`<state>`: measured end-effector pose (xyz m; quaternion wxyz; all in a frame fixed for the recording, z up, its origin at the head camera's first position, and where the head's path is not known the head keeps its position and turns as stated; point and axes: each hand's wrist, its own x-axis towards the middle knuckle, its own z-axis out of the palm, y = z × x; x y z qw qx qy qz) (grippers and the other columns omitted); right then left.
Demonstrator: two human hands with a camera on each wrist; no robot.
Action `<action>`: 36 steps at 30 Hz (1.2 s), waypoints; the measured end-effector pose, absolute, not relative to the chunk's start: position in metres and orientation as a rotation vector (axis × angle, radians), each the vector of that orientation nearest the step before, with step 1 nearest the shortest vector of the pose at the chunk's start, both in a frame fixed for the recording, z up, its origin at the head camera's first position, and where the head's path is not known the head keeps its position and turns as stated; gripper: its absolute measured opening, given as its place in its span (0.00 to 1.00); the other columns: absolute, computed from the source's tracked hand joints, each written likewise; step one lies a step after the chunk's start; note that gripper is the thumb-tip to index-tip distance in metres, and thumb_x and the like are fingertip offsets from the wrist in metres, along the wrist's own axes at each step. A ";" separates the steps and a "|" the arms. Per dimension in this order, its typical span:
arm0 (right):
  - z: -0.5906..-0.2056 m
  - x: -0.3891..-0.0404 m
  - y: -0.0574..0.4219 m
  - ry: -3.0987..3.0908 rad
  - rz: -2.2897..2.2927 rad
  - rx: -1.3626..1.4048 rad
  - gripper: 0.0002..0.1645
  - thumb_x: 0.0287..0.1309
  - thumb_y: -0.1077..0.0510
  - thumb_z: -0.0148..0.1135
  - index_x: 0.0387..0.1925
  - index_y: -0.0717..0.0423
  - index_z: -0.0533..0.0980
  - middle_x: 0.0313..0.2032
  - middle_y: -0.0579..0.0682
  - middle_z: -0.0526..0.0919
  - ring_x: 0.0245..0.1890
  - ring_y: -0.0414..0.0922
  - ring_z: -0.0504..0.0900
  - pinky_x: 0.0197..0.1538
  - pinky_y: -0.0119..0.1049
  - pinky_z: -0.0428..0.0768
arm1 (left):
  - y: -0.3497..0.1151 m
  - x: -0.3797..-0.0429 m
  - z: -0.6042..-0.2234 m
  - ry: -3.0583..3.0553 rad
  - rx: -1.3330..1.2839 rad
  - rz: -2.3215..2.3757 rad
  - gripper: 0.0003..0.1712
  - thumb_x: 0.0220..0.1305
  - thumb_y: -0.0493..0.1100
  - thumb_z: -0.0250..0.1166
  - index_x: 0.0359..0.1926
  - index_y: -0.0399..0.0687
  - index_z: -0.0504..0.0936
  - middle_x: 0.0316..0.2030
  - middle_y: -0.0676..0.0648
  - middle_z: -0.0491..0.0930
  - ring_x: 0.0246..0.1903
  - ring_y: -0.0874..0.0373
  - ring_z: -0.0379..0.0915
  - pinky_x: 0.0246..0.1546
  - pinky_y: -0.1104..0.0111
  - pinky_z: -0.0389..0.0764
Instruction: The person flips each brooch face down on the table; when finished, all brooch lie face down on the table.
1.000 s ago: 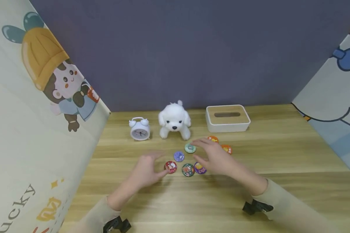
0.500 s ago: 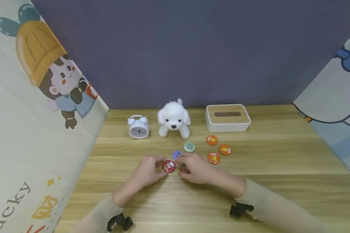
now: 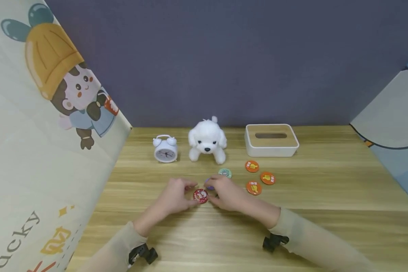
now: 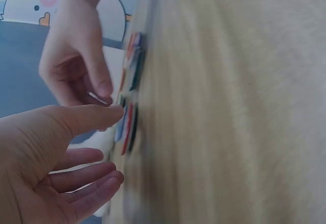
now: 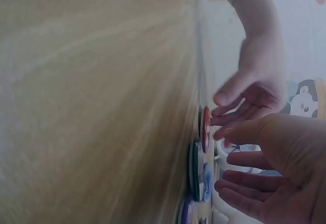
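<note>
My left hand (image 3: 175,195) is at the left of a red round badge (image 3: 200,196), thumb and fingers apart on either side of its left edge. My right hand (image 3: 227,193) faces it from the right, its thumb tip at the badge's right edge. The right fingertips overlap a blue badge (image 3: 209,184); behind them a mint-green badge (image 3: 225,173) is partly covered. In the right wrist view, a dark green badge (image 5: 194,170) and a purple badge (image 5: 188,211) lie low on the table, hidden under the right hand in the head view. Both hands have spread, relaxed fingers.
Three orange badges (image 3: 254,187) lie right of my right hand. Along the back stand a white alarm clock (image 3: 166,150), a white plush dog (image 3: 207,139) and a white tissue box (image 3: 272,145) with a wooden top. Printed panels and a dark wall (image 3: 224,60) enclose the wooden table (image 3: 312,181).
My right hand has moved left, off the orange badges and over the green and purple ones, to the red badge. My left hand has closed in slightly on the red badge.
</note>
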<state>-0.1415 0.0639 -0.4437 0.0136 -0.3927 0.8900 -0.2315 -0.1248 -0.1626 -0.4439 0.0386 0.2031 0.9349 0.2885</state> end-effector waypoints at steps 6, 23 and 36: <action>-0.445 -0.143 0.060 2.711 -0.749 -1.215 0.16 0.59 0.58 0.77 0.48 0.58 0.87 0.44 0.50 0.89 0.44 0.45 0.87 0.50 0.36 0.88 | -0.162 -0.123 -0.451 2.833 0.609 0.947 0.31 0.47 0.43 0.86 0.53 0.36 0.89 0.47 0.38 0.91 0.43 0.51 0.89 0.48 0.59 0.91; -0.455 -0.135 0.054 2.844 -0.606 -1.375 0.06 0.55 0.61 0.78 0.34 0.53 0.88 0.32 0.47 0.83 0.34 0.40 0.79 0.38 0.30 0.84 | -0.157 -0.125 -0.459 2.868 0.736 0.905 0.16 0.51 0.41 0.84 0.42 0.46 0.94 0.37 0.48 0.93 0.37 0.57 0.89 0.44 0.64 0.88; -0.457 -0.140 0.052 2.784 -0.639 -1.372 0.04 0.56 0.58 0.81 0.33 0.52 0.90 0.32 0.45 0.87 0.31 0.36 0.83 0.38 0.25 0.85 | -0.162 -0.130 -0.453 2.798 0.760 0.923 0.15 0.53 0.40 0.83 0.43 0.43 0.93 0.38 0.46 0.93 0.38 0.55 0.90 0.46 0.64 0.90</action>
